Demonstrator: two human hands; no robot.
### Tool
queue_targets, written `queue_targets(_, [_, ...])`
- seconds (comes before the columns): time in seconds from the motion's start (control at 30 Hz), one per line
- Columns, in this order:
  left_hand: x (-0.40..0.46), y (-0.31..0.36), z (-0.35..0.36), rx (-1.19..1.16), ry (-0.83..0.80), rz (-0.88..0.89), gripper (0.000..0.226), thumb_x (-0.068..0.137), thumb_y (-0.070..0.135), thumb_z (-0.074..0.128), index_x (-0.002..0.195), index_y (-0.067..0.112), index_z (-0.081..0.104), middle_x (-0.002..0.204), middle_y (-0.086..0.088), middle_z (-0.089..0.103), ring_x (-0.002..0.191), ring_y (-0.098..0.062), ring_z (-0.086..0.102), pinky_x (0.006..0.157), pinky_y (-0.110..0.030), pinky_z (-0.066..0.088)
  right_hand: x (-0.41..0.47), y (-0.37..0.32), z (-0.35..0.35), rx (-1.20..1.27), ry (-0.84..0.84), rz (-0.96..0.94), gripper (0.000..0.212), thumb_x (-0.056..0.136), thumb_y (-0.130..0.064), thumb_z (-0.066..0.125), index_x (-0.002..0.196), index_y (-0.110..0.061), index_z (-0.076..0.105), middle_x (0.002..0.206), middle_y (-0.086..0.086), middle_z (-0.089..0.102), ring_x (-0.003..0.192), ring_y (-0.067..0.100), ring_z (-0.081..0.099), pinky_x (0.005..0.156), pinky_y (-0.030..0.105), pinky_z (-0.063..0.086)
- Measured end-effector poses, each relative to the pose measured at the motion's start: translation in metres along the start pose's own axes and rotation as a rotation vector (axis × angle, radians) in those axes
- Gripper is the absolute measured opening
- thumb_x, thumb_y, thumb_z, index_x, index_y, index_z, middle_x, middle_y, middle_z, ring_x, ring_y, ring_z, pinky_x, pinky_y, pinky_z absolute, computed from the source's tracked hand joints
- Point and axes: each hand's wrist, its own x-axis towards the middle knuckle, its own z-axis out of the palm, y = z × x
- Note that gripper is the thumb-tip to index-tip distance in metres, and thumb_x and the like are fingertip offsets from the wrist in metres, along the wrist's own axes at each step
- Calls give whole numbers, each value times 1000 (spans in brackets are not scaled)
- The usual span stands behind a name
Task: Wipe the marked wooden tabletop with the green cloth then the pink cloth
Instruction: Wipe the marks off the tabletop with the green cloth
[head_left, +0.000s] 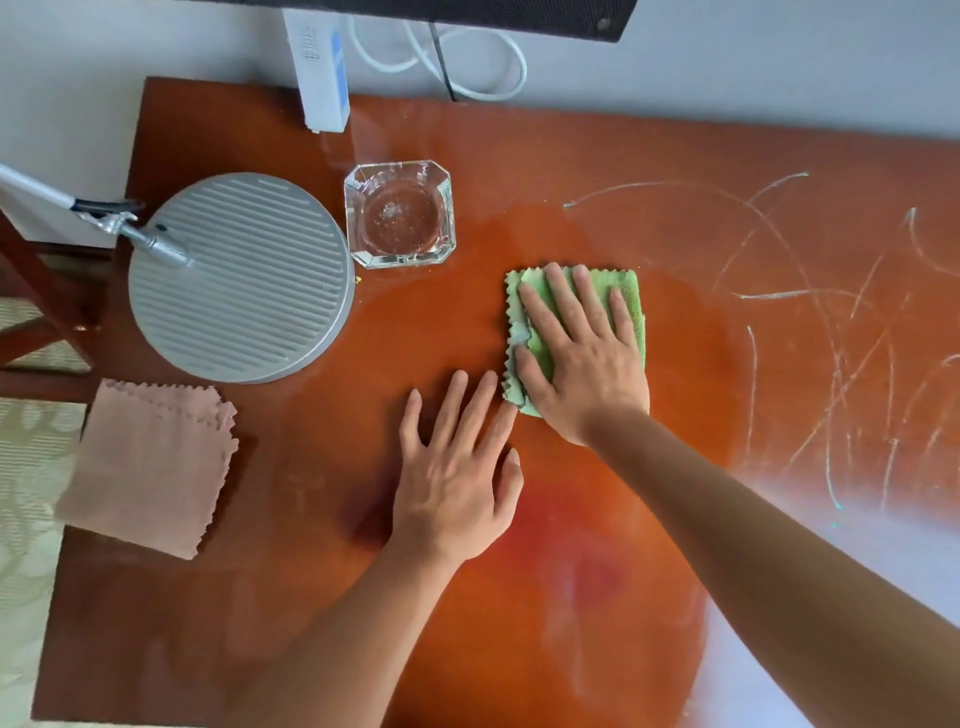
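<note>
Pale scribbles were seen across the right of a glossy wooden tabletop set against a white wall. At frame centre the green cloth, folded, long axis running up the frame, was pressed under the flat, straight-fingered right hand. Beside it, the left hand was laid flat, holding nothing. The pink cloth was left at lower left.

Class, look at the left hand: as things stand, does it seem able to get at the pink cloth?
Probably yes. The left hand lies flat on the tabletop, and only bare wood separates it from the pink cloth at the table's left edge.
</note>
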Motion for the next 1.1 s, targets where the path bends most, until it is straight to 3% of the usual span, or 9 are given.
queue_targets(0.17, [-1,0,-3,7,-11,-3,56,98,42,44,150,22,48,162,-6,36,152,-30,29,119,-65,20,49,6,-10,27,43,112,68,101,-61,12,163,-32,12,172,-1,6,158,22,-4,127,48,-3])
queue_targets(0.4, [-2,0,0,15,-4,-9,58,97,43,45,151,23,48,163,-5,35,152,-29,28,120,-64,20,111,19,-22,25,55,117,69,101,-63,8,163,-32,10,172,-2,3,158,21,-6,127,48,-4])
queue_targets(0.57, [-1,2,-3,9,-19,-9,57,97,43,44,150,23,49,162,-5,36,152,-30,30,119,-64,21,103,16,-23,23,36,107,69,102,-62,6,163,-31,6,172,-2,1,158,22,-8,127,49,-5])
queue_targets(0.83, [1,1,-6,-9,-26,-8,52,97,40,43,144,20,56,156,-6,46,151,-30,32,119,-65,21,33,-33,3,14,27,-86,65,105,-57,10,163,-28,15,171,2,10,158,25,0,127,51,3])
queue_targets(1.1, [1,2,-7,8,-64,-13,57,97,42,44,151,22,48,162,-5,37,152,-30,30,119,-64,23,74,-24,-6,-26,30,-58,68,102,-62,9,163,-32,11,171,0,7,158,23,-3,127,49,-1])
